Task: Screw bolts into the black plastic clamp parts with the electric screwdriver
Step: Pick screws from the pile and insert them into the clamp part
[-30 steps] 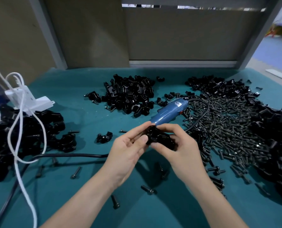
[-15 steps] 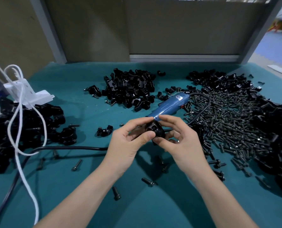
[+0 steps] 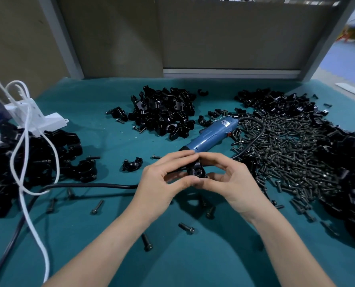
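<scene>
Clamp part [image 3: 196, 171] is pinched between left hand [image 3: 162, 183] and right hand [image 3: 234, 183], fingertips curled round it just above the counter [image 3: 110, 131]. A loose fingertip grip could let it twist or drop. Just beyond, the screwdriver [image 3: 209, 137] lies idle, with bolts [image 3: 286, 152] heaped to its right.

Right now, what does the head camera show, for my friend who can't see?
A left hand and right hand pinch a black clamp part above a teal table. A blue electric screwdriver lies behind them, with a pile of bolts to the right and a heap of clamp parts farther back.
</scene>
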A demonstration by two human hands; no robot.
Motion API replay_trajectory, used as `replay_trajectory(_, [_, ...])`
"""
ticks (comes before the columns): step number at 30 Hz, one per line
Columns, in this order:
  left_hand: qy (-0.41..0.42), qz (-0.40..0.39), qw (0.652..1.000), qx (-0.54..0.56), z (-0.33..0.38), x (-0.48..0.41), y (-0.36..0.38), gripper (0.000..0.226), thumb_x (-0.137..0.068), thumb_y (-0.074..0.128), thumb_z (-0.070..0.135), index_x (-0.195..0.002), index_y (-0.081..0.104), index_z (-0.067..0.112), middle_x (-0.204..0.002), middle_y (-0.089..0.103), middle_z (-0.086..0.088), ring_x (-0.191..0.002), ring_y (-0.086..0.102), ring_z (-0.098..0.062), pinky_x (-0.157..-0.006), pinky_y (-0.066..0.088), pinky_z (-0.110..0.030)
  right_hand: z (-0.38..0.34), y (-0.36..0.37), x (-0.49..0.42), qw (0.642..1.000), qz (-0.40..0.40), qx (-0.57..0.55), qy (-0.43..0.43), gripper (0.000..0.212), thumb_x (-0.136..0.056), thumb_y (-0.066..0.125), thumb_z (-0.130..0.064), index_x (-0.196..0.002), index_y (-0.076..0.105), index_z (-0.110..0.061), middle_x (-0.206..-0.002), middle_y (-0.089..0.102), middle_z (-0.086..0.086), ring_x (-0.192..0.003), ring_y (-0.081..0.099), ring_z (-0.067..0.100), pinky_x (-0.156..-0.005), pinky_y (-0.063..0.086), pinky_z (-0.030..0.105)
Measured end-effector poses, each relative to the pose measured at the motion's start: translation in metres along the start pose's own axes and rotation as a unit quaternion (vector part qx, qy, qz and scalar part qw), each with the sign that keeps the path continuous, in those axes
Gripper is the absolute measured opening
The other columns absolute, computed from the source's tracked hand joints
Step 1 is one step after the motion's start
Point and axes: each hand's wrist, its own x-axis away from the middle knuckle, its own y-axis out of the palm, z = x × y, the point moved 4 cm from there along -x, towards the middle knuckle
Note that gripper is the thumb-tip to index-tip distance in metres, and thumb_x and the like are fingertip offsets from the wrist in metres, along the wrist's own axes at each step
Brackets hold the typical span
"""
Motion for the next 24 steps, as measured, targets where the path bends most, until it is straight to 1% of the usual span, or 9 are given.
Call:
replay_trajectory(3, [-0.001, 0.002, 1.000, -0.021, 0.000, 0.000, 0.001, 0.040, -0.071, 0.074, 0.028, -0.111, 0.070, 0.030, -0.121, 0.063, 0.019, -0.112, 0.059, 0.001, -0.090, 0.046, -0.011, 0.002, -0.001, 0.000, 1.000, -0.019, -0.010, 0.022, 0.045, -0.073, 0.076, -0.004, -0.112, 0.066, -0.024, -0.109, 0.071, -0.011, -0.082, 0.071, 0.015, -0.080, 0.053, 0.021])
replay_trajectory(5, [-0.010, -0.001, 1.000, -0.022, -0.002, 0.000, 0.002, 0.041, -0.070, 0.074, 0.029, -0.111, 0.070, 0.032, -0.122, 0.062, 0.016, -0.108, 0.061, -0.001, -0.090, 0.047, -0.012, 0.004, -0.004, -0.001, 0.999, -0.019, -0.014, 0.038, 0.044, -0.076, 0.073, 0.003, -0.113, 0.066, -0.021, -0.109, 0.071, -0.008, -0.081, 0.073, 0.020, -0.074, 0.055, 0.021])
replay_trajectory(8, [-0.011, -0.019, 0.997, -0.074, -0.004, 0.000, 0.004, 0.046, -0.070, 0.075, 0.032, -0.115, 0.067, 0.037, -0.124, 0.059, 0.018, -0.113, 0.057, 0.000, -0.098, 0.044, -0.016, 0.005, -0.009, -0.002, 0.999, -0.003, 0.010, 0.046, 0.043, -0.077, 0.072, 0.008, -0.106, 0.069, -0.023, -0.103, 0.073, 0.001, -0.076, 0.072, 0.015, -0.064, 0.052, 0.019])
replay_trajectory(11, [0.011, -0.025, 0.990, -0.136, -0.005, 0.001, 0.006, 0.053, -0.074, 0.080, 0.023, -0.121, 0.062, 0.038, -0.127, 0.055, 0.021, -0.118, 0.052, 0.006, -0.102, 0.037, -0.013, 0.006, -0.012, -0.002, 0.999, 0.002, -0.006, 0.048, 0.039, -0.076, 0.072, 0.006, -0.101, 0.070, -0.024, -0.097, 0.075, -0.001, -0.079, 0.071, 0.013, -0.062, 0.052, 0.018])
replay_trajectory(15, [0.041, -0.016, 0.988, -0.148, -0.005, 0.003, 0.010, 0.055, -0.075, 0.081, 0.013, -0.124, 0.063, 0.032, -0.127, 0.055, 0.016, -0.114, 0.058, -0.004, -0.103, 0.044, -0.026, 0.006, -0.009, -0.002, 0.999, 0.018, -0.010, 0.039, 0.028, -0.072, 0.077, -0.007, -0.097, 0.070, -0.018, -0.091, 0.073, -0.003, -0.081, 0.068, 0.011, -0.059, 0.052, 0.020])
replay_trajectory(17, [0.061, -0.016, 0.986, -0.157, -0.004, 0.003, 0.012, 0.056, -0.075, 0.080, 0.010, -0.125, 0.064, 0.029, -0.126, 0.057, 0.012, -0.112, 0.060, -0.008, -0.102, 0.046, -0.031, 0.005, -0.008, -0.002, 0.999, 0.027, 0.019, 0.035, 0.035, -0.064, 0.080, -0.021, -0.096, 0.067, -0.017, -0.087, 0.072, -0.006, -0.075, 0.066, 0.010, -0.058, 0.052, 0.022])
replay_trajectory(19, [0.082, -0.022, 0.981, -0.174, -0.004, 0.003, 0.014, 0.056, -0.076, 0.079, 0.007, -0.127, 0.063, 0.024, -0.126, 0.059, 0.009, -0.115, 0.058, -0.007, -0.101, 0.047, -0.032, 0.004, -0.007, 0.000, 0.998, 0.033, 0.044, 0.036, 0.040, -0.057, 0.081, -0.031, -0.093, 0.065, -0.020, -0.085, 0.072, -0.007, -0.069, 0.063, 0.011, -0.060, 0.053, 0.023])
replay_trajectory(21, [0.096, -0.024, 0.978, -0.185, -0.003, 0.002, 0.015, 0.054, -0.078, 0.076, 0.002, -0.127, 0.063, 0.022, -0.126, 0.061, 0.009, -0.118, 0.056, -0.003, -0.102, 0.046, -0.031, 0.005, -0.006, 0.000, 0.997, 0.038, 0.063, 0.038, 0.038, -0.057, 0.084, -0.031, -0.089, 0.065, -0.024, -0.085, 0.071, -0.006, -0.069, 0.063, 0.014, -0.068, 0.056, 0.029])
replay_trajectory(24, [0.091, -0.017, 0.978, -0.186, -0.004, 0.000, 0.015, 0.056, -0.079, 0.072, -0.003, -0.127, 0.062, 0.024, -0.128, 0.061, 0.008, -0.120, 0.055, -0.001, -0.105, 0.044, -0.029, 0.006, -0.007, 0.000, 0.994, 0.049, 0.087, 0.037, 0.032, -0.070, 0.084, -0.013, -0.093, 0.065, -0.025, -0.089, 0.071, -0.005, -0.072, 0.065, 0.018, -0.076, 0.057, 0.037])
